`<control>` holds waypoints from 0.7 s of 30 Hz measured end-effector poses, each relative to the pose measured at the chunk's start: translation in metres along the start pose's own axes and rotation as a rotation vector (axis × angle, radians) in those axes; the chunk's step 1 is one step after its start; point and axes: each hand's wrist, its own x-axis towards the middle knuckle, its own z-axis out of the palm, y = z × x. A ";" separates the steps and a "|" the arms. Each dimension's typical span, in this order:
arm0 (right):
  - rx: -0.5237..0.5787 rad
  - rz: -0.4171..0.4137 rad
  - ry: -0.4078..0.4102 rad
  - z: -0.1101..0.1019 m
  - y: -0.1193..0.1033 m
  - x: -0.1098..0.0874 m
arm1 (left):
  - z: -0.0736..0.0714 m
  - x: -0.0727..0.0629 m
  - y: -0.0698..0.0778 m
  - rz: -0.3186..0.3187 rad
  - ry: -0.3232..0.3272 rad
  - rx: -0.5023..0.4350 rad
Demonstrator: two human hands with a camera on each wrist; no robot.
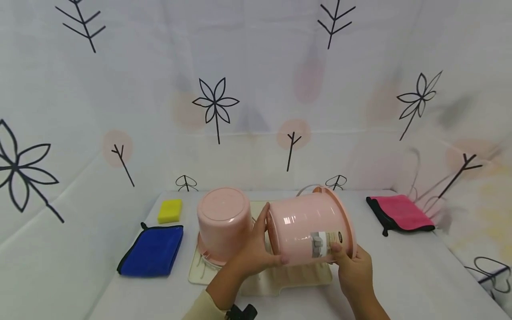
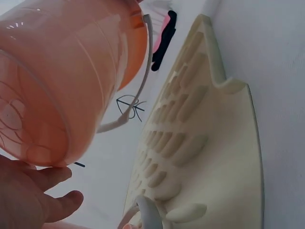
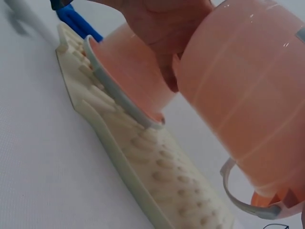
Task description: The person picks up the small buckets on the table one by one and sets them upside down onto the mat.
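Note:
Both hands hold a glossy pink bucket (image 1: 298, 224) on its side above a cream ridged drying tray (image 1: 192, 278). Its base faces left, its rim points right, and a label marks its side. My left hand (image 1: 252, 253) spans the base, fingers up along it and thumb at its lower edge. At the rim, my right hand (image 1: 356, 269) grips with the thumb on the outer wall near the label. A second pink bucket (image 1: 224, 218) stands upside down on the tray's left part, close beside my left hand. The held bucket's pale handle (image 2: 148, 57) hangs off its rim in the left wrist view.
On the left lie a folded blue cloth pouch (image 1: 154, 251) with black edging and a yellow sponge (image 1: 170, 211). A pink pouch (image 1: 402, 213) with black trim lies at the back right. A patterned white sheet (image 1: 256, 160) rises behind the white table (image 1: 404, 275).

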 end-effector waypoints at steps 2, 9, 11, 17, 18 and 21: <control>-0.017 0.005 0.012 -0.001 0.000 0.000 | 0.001 0.000 -0.001 0.017 0.001 0.011; -0.063 -0.038 0.027 -0.003 0.000 -0.001 | 0.008 -0.001 -0.006 0.084 0.025 0.026; -0.078 -0.063 0.022 -0.004 0.001 -0.002 | 0.010 -0.002 -0.006 0.100 0.038 0.007; -0.149 -0.126 -0.006 -0.007 0.002 -0.004 | 0.012 -0.004 -0.007 0.166 0.068 -0.102; -0.154 -0.135 -0.015 -0.007 0.002 -0.004 | 0.012 -0.004 -0.006 0.174 0.068 -0.125; -0.150 -0.161 -0.047 -0.008 0.000 -0.006 | 0.010 -0.003 -0.005 0.187 0.066 -0.159</control>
